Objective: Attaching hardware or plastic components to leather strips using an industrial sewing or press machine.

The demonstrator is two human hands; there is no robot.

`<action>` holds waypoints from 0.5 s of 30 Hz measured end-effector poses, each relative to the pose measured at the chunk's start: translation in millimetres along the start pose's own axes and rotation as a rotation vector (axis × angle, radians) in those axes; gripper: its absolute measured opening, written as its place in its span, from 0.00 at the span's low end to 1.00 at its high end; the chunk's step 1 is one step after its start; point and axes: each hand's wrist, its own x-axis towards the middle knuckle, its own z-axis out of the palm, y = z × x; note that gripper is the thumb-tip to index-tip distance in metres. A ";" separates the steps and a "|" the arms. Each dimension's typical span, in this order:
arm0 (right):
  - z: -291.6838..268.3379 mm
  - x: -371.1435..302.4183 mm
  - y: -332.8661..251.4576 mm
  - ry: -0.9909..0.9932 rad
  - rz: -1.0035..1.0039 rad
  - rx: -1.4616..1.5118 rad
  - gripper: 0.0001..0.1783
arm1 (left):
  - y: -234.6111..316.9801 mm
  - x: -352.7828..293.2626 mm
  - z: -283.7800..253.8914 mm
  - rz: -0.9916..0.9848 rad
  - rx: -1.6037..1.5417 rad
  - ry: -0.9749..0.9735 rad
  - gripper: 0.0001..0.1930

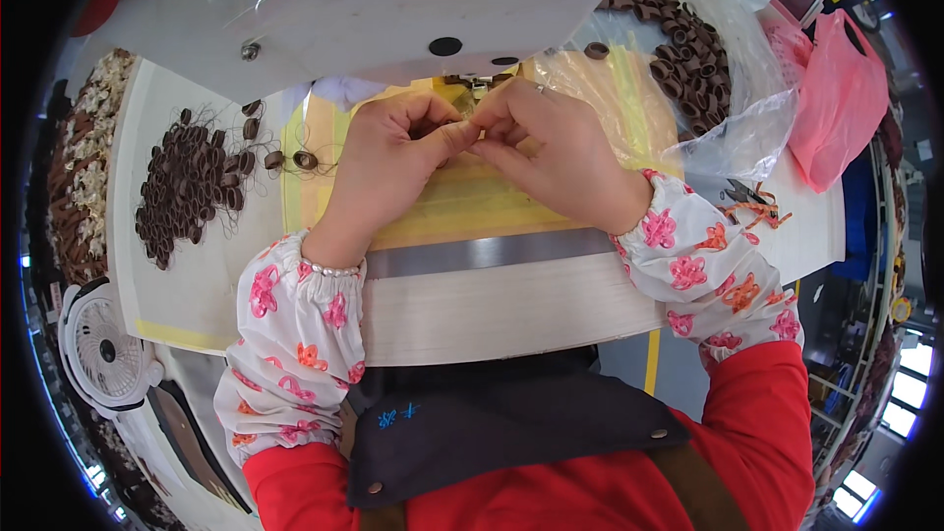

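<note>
In the head view, we look down on two bare hands meeting at the middle of the table (pixel 492 320), just in front of a pale sewing machine (pixel 423 29). The left hand (pixel 393 152) has its thumb stretched toward the fingertips of the right hand (pixel 565 143), whose fingers curl in close to its thumb. The fingertips come together near the metal presser foot (pixel 480 86), but whatever may lie between them is hidden, so we cannot tell whether either hand's grip is closed on anything. Yellow tape (pixel 433 226) covers the surface below them.

We find the small brown loops in two groups. One heap of brown loops (pixel 192 182) lies to the left, tangled with dark threads, and a stray loop (pixel 305 159) sits near the left wrist. Another pile of loops (pixel 693 64) lies at the upper right beside clear plastic (pixel 757 123), with a single loop (pixel 596 50) just left of it.

Near the right sleeve cover (pixel 698 265), which is white with pink and orange flowers, we see dark snips (pixel 739 197) among orange strips. A pink plastic bag (pixel 841 103) is at the far right, and a white fan (pixel 105 346) stands at the lower left.
</note>
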 end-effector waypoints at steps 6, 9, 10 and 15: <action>-0.6 2.8 3.0 0.080 0.084 0.085 0.08 | -0.7 -0.9 5.9 0.129 0.232 0.045 0.10; -5.9 5.8 7.7 0.011 0.204 0.033 0.09 | -1.2 -0.8 5.9 0.190 0.350 0.102 0.10; -6.0 7.0 10.4 0.021 0.183 0.023 0.09 | 0.0 0.3 5.7 0.201 0.380 0.110 0.10; -2.9 9.1 17.1 0.095 0.166 -0.002 0.05 | -2.9 12.9 8.2 0.272 0.485 0.174 0.10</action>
